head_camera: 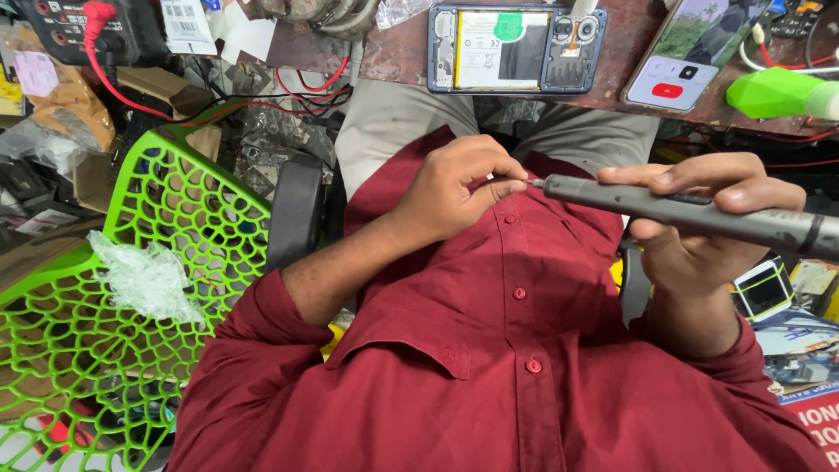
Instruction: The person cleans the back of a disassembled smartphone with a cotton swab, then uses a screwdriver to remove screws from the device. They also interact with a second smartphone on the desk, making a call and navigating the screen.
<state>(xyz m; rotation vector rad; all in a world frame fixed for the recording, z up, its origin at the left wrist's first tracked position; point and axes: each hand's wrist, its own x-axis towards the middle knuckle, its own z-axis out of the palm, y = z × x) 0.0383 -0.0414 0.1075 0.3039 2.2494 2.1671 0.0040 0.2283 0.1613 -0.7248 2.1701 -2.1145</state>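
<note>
Here the right hand (699, 210) grips a grey electric screwdriver (690, 214) level over the lap, while the left hand (459, 183) fingers pinch closed on its bit (530, 183). Looks like bit seating or swapping; opened phone (516, 48) lies on the bench beyond. Next probably needs the bit pushed straight in.

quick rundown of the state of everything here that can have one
grey pen-shaped electric screwdriver: held level in the right hand, tip toward the left hand
left hand fingers: pinched at the screwdriver's tip
blue smartphone with its back cover off: open, insides showing, flat on the brown workbench
second smartphone: screen lit
green lattice plastic chair: holds crumpled clear plastic wrap
</note>
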